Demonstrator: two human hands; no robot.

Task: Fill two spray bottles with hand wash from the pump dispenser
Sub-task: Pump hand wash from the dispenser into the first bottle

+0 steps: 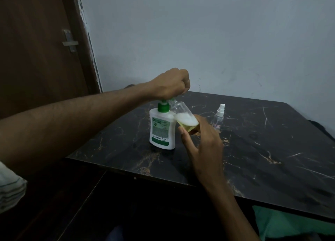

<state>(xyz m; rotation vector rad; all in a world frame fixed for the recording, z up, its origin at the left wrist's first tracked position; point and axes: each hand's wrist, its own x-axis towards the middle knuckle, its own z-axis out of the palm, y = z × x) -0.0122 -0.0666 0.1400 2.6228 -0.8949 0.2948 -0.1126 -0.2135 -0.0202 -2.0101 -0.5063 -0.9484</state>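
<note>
The dispenser (pixel 162 130) stands upright on the dark table (pixel 253 159), near its left edge. Its pump head is pressed under the curled left hand (pixel 170 84). A tilted clear bottle (pixel 183 115), holding yellow liquid and foam, is gripped at its base by the right hand (pixel 203 146), its neck under the nozzle. A capped second bottle (pixel 218 118) stands to the right.
</note>
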